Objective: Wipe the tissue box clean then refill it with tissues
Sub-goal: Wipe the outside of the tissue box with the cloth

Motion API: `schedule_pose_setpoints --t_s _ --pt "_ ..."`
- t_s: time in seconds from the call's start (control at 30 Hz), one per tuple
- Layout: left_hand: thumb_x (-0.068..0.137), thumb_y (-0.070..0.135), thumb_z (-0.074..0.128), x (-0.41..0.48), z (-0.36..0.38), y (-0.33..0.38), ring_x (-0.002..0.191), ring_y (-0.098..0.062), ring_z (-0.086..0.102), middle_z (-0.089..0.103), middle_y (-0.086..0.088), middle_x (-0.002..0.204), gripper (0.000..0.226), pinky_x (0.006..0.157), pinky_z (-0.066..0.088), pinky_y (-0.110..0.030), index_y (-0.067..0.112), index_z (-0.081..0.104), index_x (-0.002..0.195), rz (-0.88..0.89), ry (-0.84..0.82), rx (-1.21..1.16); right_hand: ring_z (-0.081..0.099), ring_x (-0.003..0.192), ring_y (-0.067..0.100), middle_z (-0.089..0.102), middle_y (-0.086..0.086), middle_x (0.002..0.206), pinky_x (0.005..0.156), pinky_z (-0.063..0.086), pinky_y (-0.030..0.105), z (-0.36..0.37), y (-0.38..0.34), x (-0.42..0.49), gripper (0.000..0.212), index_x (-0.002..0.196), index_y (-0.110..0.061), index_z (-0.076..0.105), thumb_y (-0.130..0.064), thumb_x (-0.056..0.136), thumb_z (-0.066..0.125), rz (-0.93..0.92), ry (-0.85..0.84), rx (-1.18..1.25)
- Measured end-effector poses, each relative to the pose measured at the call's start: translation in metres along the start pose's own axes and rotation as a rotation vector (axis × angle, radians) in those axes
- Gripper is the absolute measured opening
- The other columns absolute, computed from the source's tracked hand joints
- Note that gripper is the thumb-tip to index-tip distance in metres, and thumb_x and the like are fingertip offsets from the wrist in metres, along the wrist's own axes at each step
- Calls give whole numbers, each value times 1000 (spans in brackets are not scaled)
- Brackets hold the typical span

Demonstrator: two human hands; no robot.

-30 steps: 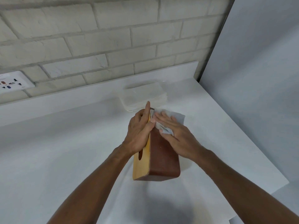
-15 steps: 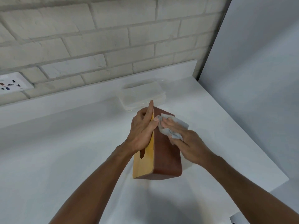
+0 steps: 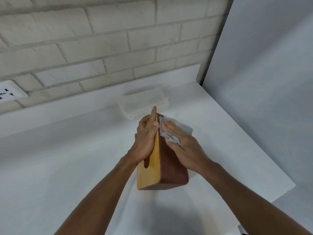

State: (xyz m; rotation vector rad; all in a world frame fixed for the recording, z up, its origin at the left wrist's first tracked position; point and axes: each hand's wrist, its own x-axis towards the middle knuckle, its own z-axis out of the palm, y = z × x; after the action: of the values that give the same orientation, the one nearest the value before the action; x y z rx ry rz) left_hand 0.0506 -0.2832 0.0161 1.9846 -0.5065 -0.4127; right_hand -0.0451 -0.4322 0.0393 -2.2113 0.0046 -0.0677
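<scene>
Tissue box (image 3: pixel 171 168) of wood, with a reddish-brown body and a pale yellow slotted face, turned onto one long side on the white table (image 3: pixel 67 158). Its long axis runs from the person straight away toward the whitewashed brick wall (image 3: pixel 101 39). The yellow face, with its oval slot, points to the person's left; a brown side faces up and to the right.

The left hand (image 3: pixel 146 138) has its grip on the far upper part of the box: palm on the yellow face, thumb over the top edge, forefinger straight up along it. The right hand (image 3: pixel 183 146) lies flat with straight fingers, pressing a crumpled white cloth (image 3: pixel 184 128) against the brown side near the far end.

Just beyond the box, by the wall, lies a clear-wrapped pack of tissues (image 3: pixel 144 102). Far left of the box, a white socket plate (image 3: pixel 8 94) sits on the wall.
</scene>
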Motion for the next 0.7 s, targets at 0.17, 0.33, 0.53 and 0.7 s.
schedule_pose_setpoints --t_s 0.17,0.33,0.53,0.7 --pt "98 68 14 -2 -12 5 161 -9 1 14 10 174 54 131 6 -55 69 7 152 -49 -52 -51 16 149 -1 29 -17 160 125 13 32 4 5 -21 49 152 -25 36 -22 104 48 -170 -106 -79" --pt "96 79 39 -2 -13 13 162 -23 12 16 10 175 63 129 19 -60 72 14 153 -178 -97 -187 16 148 -5 25 -21 160 124 19 34 3 5 -18 51 153 -35 29 -29 105 45 -70 -32 -22" --pt "105 58 50 -5 -18 13 116 -5 64 62 17 140 54 82 51 -25 59 33 156 -247 -71 -328 16 148 -4 26 -21 160 124 21 37 3 8 -5 51 154 -33 29 -32 105 43 -20 2 -23" --pt "92 67 56 -13 -26 16 125 1 57 51 23 148 81 95 52 -29 60 13 161 -209 -166 -308 15 148 -4 26 -20 160 124 18 34 4 0 12 50 154 -33 31 -31 106 43 27 49 -46"
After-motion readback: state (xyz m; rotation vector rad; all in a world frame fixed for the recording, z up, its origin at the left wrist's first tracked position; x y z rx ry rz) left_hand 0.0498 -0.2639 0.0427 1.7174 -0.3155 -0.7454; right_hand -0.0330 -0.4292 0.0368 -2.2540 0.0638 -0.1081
